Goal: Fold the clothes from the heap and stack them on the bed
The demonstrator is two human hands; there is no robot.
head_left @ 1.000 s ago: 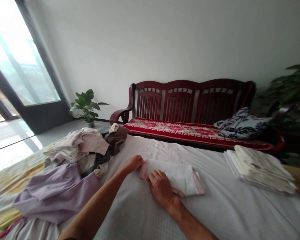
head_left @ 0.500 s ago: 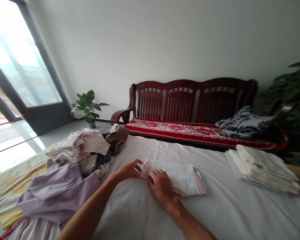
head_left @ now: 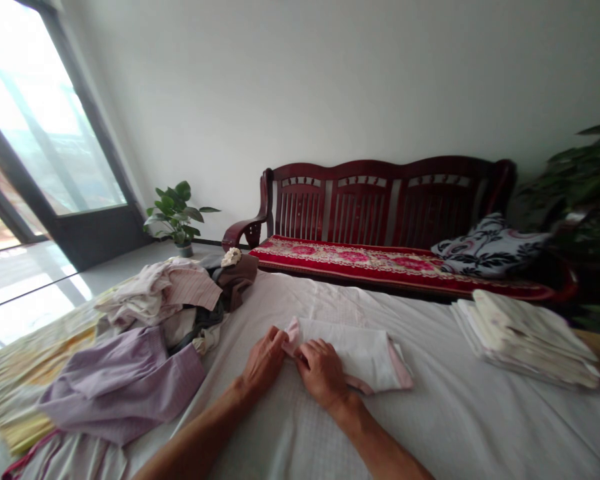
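The room is closed off by a plain wall [head_left: 330, 87], against which the bench [head_left: 365, 203] is set, perhaps so that the floor is left free. In front of it a white sheet [head_left: 420, 433] is spread, likely so that a clean, pale surface is given to the cloth on top. At its left a loose heap [head_left: 153, 283] is piled, with a lilac piece [head_left: 125, 380] slumped over the near side; by this, the middle is left open. At the far right a squared stack [head_left: 530, 343] is laid flat, well apart from the heap — the neat and the rumpled are probably meant to be told apart.

Between the two, the garment [head_left: 363, 353], white with pink trim, is laid folded on the sheet, right before the person, where it can be reached by both hands. Its body is covered near the left end by the right hand [head_left: 323, 373], apparently as a weight against slipping; whether any cloth is gripped beneath the curled fingers cannot be told. By the left hand [head_left: 265, 360] the pink end [head_left: 293, 333] is held in a narrow fingertip pinch — probably so that only the edge is shifted.
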